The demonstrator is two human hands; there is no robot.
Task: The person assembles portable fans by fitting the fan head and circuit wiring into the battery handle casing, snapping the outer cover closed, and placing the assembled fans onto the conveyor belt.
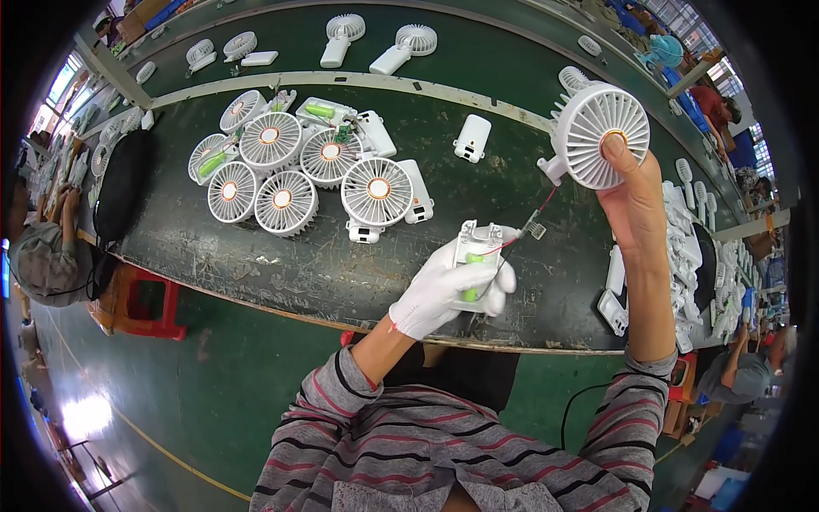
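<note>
My left hand, in a white glove, is closed round an open white handle shell with a green battery cell inside. My bare right hand grips a round white fan head, thumb on its orange-ringed hub, and holds it raised at the right. Thin red wires and a small circuit board hang between the handle shell and the fan head.
Several white fan heads are heaped with handle parts at the left of the dark bench. A handle cover lies ahead. White parts are piled at the right. A conveyor with fans runs along the far side. Other people sit at both sides.
</note>
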